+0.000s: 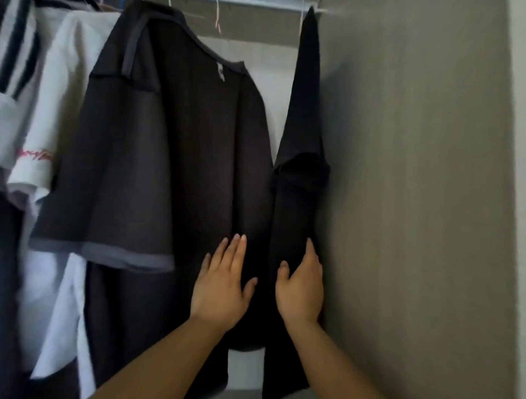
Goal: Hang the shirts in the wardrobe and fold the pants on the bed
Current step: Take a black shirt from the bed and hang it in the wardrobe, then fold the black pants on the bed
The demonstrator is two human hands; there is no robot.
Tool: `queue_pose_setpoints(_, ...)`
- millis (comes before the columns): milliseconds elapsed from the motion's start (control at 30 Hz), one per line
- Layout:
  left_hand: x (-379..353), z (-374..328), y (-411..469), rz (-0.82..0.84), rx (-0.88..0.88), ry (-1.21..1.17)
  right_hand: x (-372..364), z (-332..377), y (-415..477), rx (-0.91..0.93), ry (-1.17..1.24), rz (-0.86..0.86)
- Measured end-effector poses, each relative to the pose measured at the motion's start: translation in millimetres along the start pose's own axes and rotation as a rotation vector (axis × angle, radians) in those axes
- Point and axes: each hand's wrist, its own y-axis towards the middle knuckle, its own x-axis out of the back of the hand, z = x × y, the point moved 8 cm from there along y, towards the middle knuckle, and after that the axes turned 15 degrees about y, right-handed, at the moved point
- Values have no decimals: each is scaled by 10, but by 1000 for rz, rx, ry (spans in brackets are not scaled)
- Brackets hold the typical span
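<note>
Risk first: too hard a sideways push at hem level likely to tip the dark grey shirt (pixel 176 159) on its hanger hook (pixel 217 17), already sloping down toward 3 o'clock, and slide it off. Same hazard for the black shirt (pixel 299 171), hanging narrow and bunched from the rail (pixel 264 1), tight beside the wall (pixel 412 199); any downward drag liable to pull it loose. Its hanger not visible. Positions: left hand (pixel 222 287) flat, fingers straight and slightly spread, pressing the grey shirt's lower front, bulk of shirt toward 11–12 o'clock from it. Right hand (pixel 301 290) relaxed, fingers straight, gripping nothing, touching the black shirt low down, thumb on the front, fingers along its 3 o'clock edge; shirt body at 12 o'clock. White shirt (pixel 57 114) at 9 o'clock. Pants, bed: not in view.
</note>
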Motion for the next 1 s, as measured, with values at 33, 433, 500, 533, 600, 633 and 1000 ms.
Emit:
queue_pose_setpoints(33,-39,19,-212,18,20,36,-34,-99,-200,-3,-16,26)
queue_pose_setpoints(433,-3,629,-2565,305,237,323,-484,-600,-2453,-80,-55,624)
queue_pose_setpoints(500,102,864,-2949,379,319,371,-572,-448,-2780,-39,-12,718)
queue_pose_setpoints(533,165,1001,-3143,415,373,395,-627,-365,-2943,-22,1,765)
queue_pose_setpoints(600,318,1292,-3553,478,483,453,-776,-194,-3304,9,-9,882)
queue_pose_setpoints(633,404,1435,-3765,511,528,491,-857,-96,-3503,33,-14,942)
queue_pose_setpoints(1000,1772,2774,-5983,748,1012,782,-1690,1439,-5817,254,180,1430)
